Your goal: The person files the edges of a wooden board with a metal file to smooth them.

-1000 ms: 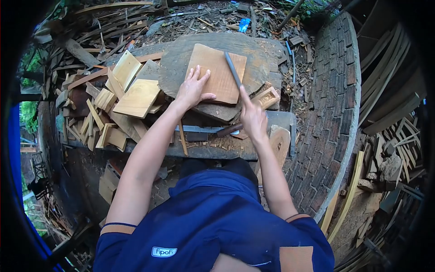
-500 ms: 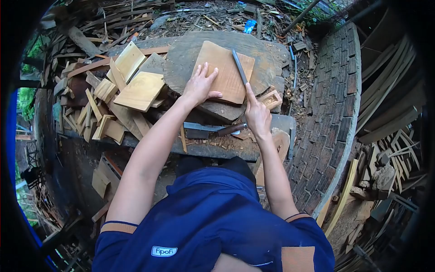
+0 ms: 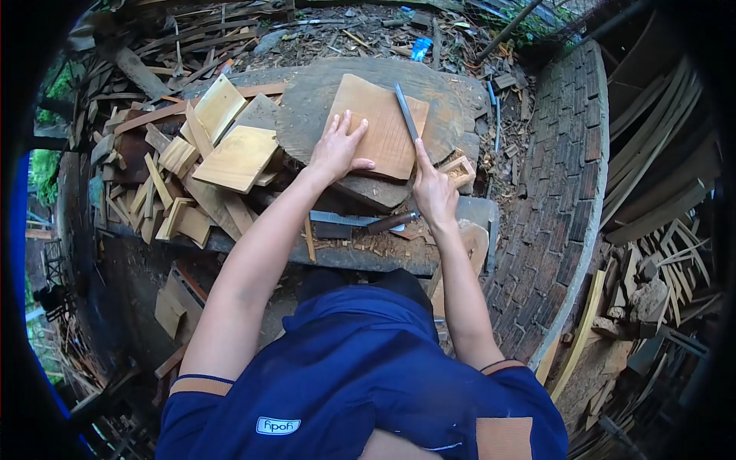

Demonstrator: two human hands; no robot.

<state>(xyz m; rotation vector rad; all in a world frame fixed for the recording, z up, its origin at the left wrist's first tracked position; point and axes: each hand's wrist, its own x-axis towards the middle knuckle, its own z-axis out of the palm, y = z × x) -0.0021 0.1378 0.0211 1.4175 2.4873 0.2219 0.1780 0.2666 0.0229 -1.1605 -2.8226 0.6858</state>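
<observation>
A flat, squarish brown board [image 3: 383,115] lies on the round wooden chopping block. My left hand [image 3: 337,149] rests on the board's left part, fingers spread and thumb out along its near edge. In my right hand [image 3: 436,195] is a long, narrow steel tool [image 3: 405,112], a file or chisel; its handle is hidden in my grip. My index finger stretches along the tool, which lies over the board's right side and points away from me.
The block [image 3: 314,84] stands on a low bench [image 3: 345,259] strewn with chips. Nearer me lies a broad-bladed tool with a dark handle [image 3: 391,223]. Several offcuts [image 3: 238,157] pile up at left. A hollowed wood piece [image 3: 458,173] sits at right, before a brick wall [image 3: 563,161].
The view has shifted slightly. Both hands, the board and the steel tool keep nearly the same places.
</observation>
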